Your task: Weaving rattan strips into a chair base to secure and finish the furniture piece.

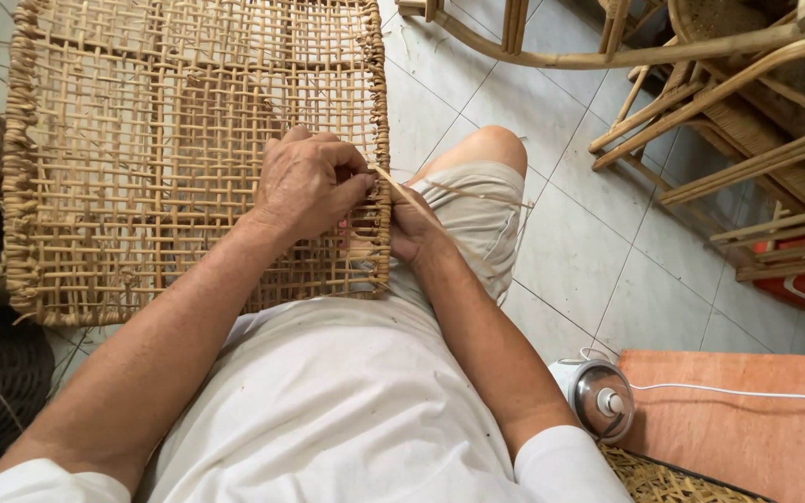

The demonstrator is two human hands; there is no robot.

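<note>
The square, open-weave, tan rattan panel (pixel 142 158) rests on the person's lap, extending left and away. At its right edge, the left hand (pixel 309 186) pinches a thin pale cane strip (pixel 449 191), whose long axis runs rightward over the knee. Just right of that edge, the right hand (pixel 412 233) sits partly hidden, fingers curled against the binding; its grip cannot be told.

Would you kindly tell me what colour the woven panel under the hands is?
The woven panel is pale tan, natural cane in an open grid, seen in the head view.
</note>
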